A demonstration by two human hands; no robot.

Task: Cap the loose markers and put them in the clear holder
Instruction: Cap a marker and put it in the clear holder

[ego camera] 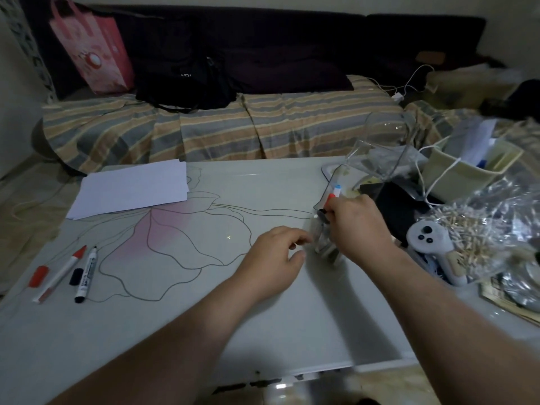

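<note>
Presently, clear plastic holder (327,229) on white flower-printed tabletop (204,287) held in right hand (361,229) grip, left hand (270,258) loosely open beside, uncapped red marker (60,273) and black marker (87,273) at nine o'clock.

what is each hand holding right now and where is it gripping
The right hand grips a marker near its black-capped top, standing it in the clear holder. The left hand holds nothing, fingers loosely curled beside the holder.

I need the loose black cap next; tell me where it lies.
Head view, near-left of the table: the black cap lies between the red marker and the black marker.
</note>
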